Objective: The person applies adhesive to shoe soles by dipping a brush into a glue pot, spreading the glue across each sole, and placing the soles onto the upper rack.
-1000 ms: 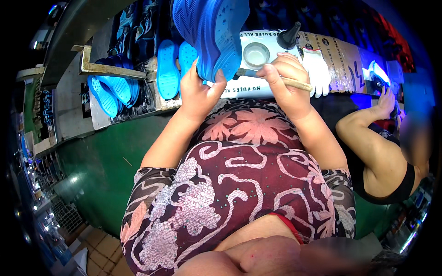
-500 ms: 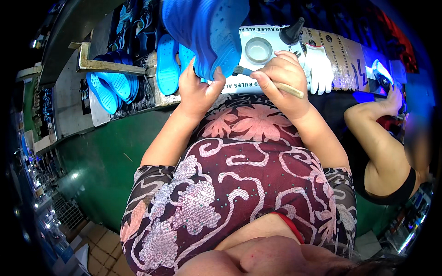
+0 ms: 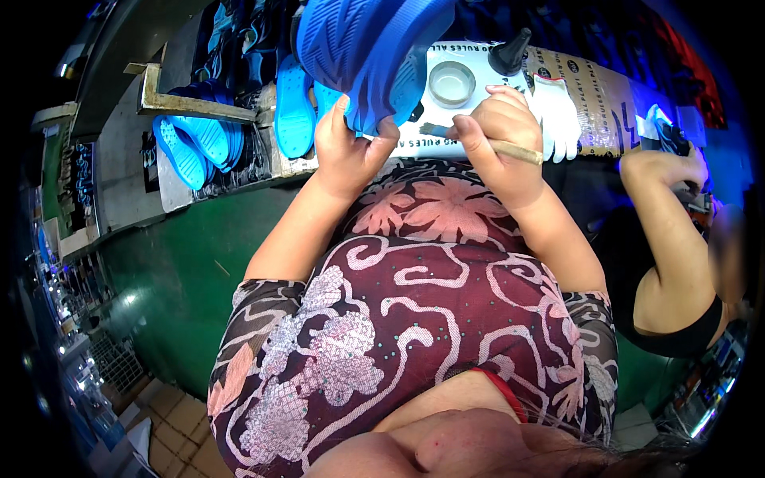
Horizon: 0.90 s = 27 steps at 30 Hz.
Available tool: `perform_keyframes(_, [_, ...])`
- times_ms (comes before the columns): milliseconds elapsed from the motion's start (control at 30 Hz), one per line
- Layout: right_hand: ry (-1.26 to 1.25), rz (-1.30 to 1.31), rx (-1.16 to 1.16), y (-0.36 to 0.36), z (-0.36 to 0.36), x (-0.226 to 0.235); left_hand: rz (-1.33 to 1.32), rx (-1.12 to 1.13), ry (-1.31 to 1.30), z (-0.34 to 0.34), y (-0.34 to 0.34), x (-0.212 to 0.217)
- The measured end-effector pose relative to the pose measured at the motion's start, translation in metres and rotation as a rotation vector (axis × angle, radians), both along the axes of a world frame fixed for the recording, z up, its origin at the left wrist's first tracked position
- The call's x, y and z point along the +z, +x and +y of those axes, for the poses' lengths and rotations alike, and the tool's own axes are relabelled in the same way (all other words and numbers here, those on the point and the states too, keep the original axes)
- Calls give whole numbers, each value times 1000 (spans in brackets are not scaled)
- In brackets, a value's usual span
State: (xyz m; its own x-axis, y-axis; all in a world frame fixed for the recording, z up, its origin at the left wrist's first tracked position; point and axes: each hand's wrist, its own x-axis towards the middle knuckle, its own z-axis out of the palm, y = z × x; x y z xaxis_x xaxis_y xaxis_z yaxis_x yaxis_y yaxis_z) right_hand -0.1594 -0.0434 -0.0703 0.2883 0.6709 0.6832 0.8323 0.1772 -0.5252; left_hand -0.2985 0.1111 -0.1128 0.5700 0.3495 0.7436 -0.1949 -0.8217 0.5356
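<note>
My left hand [image 3: 351,159] grips the near end of a blue shoe sole [image 3: 358,56], which is raised and tilted so that its grooved tread side faces me. Pinched in my right hand [image 3: 504,143] is a brush [image 3: 518,152] with a pale wooden handle. Its dark tip points left, a little apart from the sole. Beyond the brush a round, shallow dish [image 3: 452,84] stands on the white printed sheet [image 3: 414,149]. A black cone-shaped bottle [image 3: 508,54] is farther back, and a white glove [image 3: 558,119] lies right of my right hand.
Loose light-blue soles [image 3: 294,111] lie left of my left hand. More soles [image 3: 209,143] are stacked farther left under a wooden bar [image 3: 191,109]. Brown cardboard [image 3: 603,119] covers the bench at the right. A co-worker's arm [image 3: 669,231] reaches in at the far right.
The brush has moved right, away from the sole. The sole has turned and shows more of its tread. At the far right the co-worker's arm has shifted slightly.
</note>
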Motion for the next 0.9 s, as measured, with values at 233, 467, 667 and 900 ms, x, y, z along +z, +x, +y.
perform_keyframes(233, [48,6,11,0,7,6,17,-33,-36,-1,-3,0])
perform_keyframes(467, [-1,-146,-66,-8,1,8,3,-13,24,-4,-2,11])
perform_keyframes(667, [11,-55,-105,8,-15,12,66,-23,-325,5,-9,27])
perform_keyframes(900, [139,172,-248,31,-42,-17,317,-535,-1125,4,-18,105])
